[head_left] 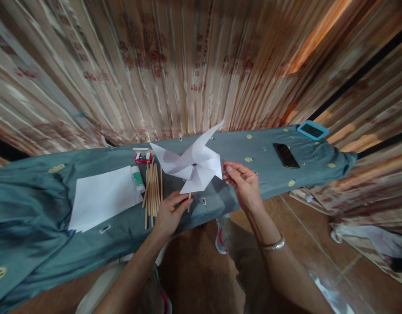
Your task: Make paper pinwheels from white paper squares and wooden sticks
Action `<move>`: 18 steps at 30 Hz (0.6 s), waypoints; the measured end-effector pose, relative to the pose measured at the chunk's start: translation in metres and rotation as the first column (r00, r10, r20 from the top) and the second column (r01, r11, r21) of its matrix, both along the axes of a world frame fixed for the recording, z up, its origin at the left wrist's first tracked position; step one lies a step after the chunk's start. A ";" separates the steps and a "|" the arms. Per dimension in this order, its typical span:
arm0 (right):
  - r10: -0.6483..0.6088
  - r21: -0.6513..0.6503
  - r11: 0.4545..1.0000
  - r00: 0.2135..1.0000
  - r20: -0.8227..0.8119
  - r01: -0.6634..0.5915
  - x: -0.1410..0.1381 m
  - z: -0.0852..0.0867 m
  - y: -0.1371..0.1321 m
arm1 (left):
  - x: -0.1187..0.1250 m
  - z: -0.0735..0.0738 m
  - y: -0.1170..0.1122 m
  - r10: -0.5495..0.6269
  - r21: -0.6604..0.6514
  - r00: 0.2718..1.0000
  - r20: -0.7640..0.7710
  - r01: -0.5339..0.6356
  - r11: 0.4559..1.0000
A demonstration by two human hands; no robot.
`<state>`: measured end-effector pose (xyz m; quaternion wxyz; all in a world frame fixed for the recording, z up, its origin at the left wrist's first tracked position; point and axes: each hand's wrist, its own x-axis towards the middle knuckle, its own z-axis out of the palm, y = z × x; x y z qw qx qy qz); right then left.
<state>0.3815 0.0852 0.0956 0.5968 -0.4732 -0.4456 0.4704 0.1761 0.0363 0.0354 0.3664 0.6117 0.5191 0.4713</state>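
Observation:
A white paper pinwheel (194,163) on a thin wooden stick is held up over the teal cloth-covered table (40,209). My left hand (170,213) is closed around the stick just below the paper. My right hand (243,183) touches the pinwheel's right blade with thumb and fingertips pinched at its edge. A metal bangle sits on my right wrist.
On the table lie a bundle of wooden sticks (152,192), a white sheet of paper (102,198), a glue tube (137,179) and a small red box of pins (142,157). Further right are a black phone (286,155) and a blue-framed device (312,130). Curtains hang behind.

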 end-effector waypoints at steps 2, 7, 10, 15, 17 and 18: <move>-0.026 0.013 1.000 0.999 0.025 0.025 0.001 0.000 -0.001 | 0.000 0.000 0.000 0.000 -0.005 1.000 0.008 0.000 1.000; -0.028 0.080 0.997 0.971 0.239 0.009 -0.006 0.008 -0.018 | 0.002 0.000 0.001 0.002 -0.014 0.999 0.043 -0.001 1.000; 0.115 0.045 0.989 0.930 0.350 -0.140 -0.021 0.004 -0.030 | 0.004 0.001 0.001 0.019 -0.043 0.998 0.057 -0.016 0.999; 0.278 -0.013 0.959 0.929 0.243 -0.283 -0.041 -0.010 -0.033 | 0.009 0.001 0.000 0.005 -0.058 0.995 0.101 0.001 0.998; 0.249 -0.025 0.968 0.935 0.251 -0.251 -0.041 -0.012 -0.031 | 0.009 0.003 0.000 -0.029 -0.035 0.996 0.081 0.032 0.999; 0.233 -0.027 0.972 0.936 0.264 -0.234 -0.040 -0.011 -0.030 | 0.008 0.004 0.000 -0.040 -0.023 0.997 0.067 0.042 0.999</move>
